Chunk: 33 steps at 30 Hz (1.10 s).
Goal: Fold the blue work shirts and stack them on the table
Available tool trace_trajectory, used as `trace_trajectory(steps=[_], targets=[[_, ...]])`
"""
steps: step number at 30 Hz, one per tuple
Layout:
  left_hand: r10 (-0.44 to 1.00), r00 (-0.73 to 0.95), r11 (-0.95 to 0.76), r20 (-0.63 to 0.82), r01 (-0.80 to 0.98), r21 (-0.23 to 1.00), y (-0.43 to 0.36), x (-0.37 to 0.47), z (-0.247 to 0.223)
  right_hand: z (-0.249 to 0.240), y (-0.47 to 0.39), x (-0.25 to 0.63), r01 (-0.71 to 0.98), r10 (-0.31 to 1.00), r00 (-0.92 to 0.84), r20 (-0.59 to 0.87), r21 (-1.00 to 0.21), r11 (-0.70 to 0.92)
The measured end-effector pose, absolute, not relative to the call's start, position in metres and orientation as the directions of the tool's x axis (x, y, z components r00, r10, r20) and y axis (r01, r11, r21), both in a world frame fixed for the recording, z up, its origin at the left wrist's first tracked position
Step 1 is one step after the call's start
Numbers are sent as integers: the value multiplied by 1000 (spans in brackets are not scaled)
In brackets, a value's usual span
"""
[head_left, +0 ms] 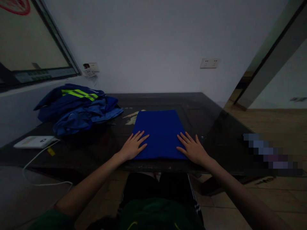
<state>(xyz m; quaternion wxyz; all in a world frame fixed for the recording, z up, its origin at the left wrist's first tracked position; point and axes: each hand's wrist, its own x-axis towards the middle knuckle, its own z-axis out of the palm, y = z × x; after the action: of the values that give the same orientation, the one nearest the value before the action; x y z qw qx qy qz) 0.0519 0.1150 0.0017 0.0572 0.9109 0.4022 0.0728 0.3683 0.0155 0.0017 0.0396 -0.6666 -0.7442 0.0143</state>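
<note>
A blue cloth folded into a flat, neat rectangle (pixel 159 134) lies on the dark table in front of me. On its left edge rests my left hand (pixel 133 146), palm down with the fingers spread. My right hand (pixel 193 147) lies flat on the right edge in the same way, fingers apart. Neither hand grips the cloth. Whether the cloth is a garment cannot be made out from its plain upper face.
A crumpled heap of blue clothes (pixel 81 108) with yellow-green stripes sits at the table's back left. Nearer, a white power bank (pixel 35 142) trails a white cable (pixel 35 156). The dark table (pixel 216 140) backs onto a wall with a socket (pixel 209 63). A blurred patch covers the right corner.
</note>
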Motion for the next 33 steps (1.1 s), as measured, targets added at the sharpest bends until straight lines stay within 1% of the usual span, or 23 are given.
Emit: trace_trajectory(steps=[2,4,7,9,12,14,18,19,20,23,25,27,29,33], targets=[[750,652,-660,113,727,189,129,58,8,12,29,366,988,990,-133,39,-73,136],[763,628,-645,156,723,246,148,72,13,22,51,359,983,988,-148,34,-109,151],[776,609,-628,165,723,289,177,94,12,27,87,348,983,995,-91,-41,-165,83],[788,605,-610,110,746,268,190,100,5,20,103,347,986,996,-36,-83,-167,22],[822,568,-563,47,795,228,200,92,-8,5,107,359,989,1000,9,-13,-150,-11],[852,521,-521,53,831,197,201,84,-11,0,101,370,991,998,31,46,-131,-24],[888,441,-454,129,886,93,180,84,1,14,87,371,996,995,70,68,-57,-67],[876,465,-478,130,873,95,169,90,6,19,82,365,997,995,52,80,-58,-47],[849,516,-528,114,841,122,156,96,9,23,77,356,996,996,10,93,-85,-2],[717,696,-682,37,690,241,119,117,11,26,60,327,946,979,-183,86,-255,199],[679,734,-716,27,653,246,103,124,7,20,49,313,910,963,-265,51,-316,267],[681,731,-722,50,658,215,96,125,2,11,40,308,911,958,-283,49,-299,285],[681,728,-726,74,659,196,94,122,-2,4,36,309,918,955,-285,82,-265,296],[665,740,-743,103,642,191,95,113,-3,1,36,313,920,948,-303,97,-231,317]])
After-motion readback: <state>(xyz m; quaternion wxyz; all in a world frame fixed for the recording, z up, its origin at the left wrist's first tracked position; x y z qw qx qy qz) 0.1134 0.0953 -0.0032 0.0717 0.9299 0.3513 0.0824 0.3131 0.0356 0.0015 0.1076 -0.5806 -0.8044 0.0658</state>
